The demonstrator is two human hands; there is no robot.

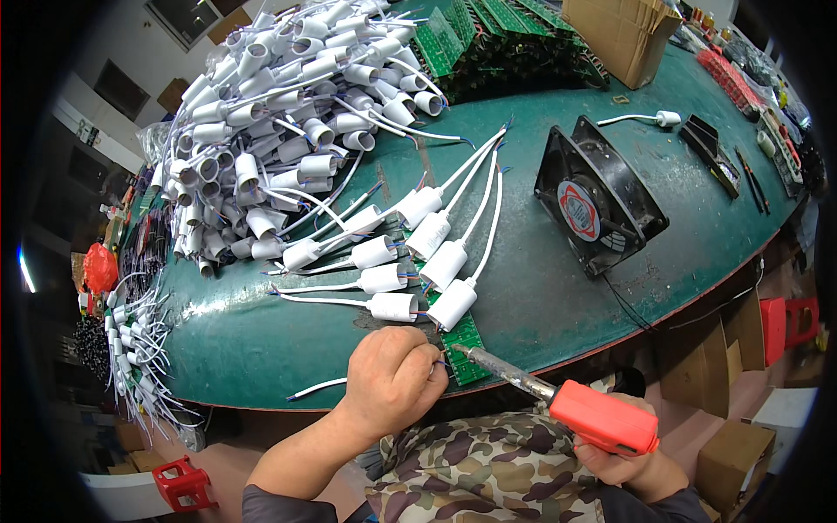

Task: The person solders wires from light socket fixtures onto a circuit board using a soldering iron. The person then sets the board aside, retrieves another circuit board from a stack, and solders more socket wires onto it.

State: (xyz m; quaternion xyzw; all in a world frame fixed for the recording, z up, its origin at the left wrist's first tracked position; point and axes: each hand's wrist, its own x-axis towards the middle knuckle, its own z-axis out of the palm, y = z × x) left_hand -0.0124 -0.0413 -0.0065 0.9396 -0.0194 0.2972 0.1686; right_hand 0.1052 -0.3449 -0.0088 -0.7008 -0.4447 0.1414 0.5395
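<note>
A long green circuit board lies near the table's front edge, with several white cylindrical caps along both its sides, some joined to it by thin wires. My left hand is closed at the board's near left side. From behind it runs a white cable, and a thin wire end shows at its fingertips; the part inside the fist is hidden. My right hand grips a soldering iron by its red handle. The iron's tip touches or hovers just over the board; I cannot tell which.
A big heap of white cabled caps covers the table's far left. Behind stand stacked green boards and a cardboard box. A black fan stands to the right, near pliers and a black tray.
</note>
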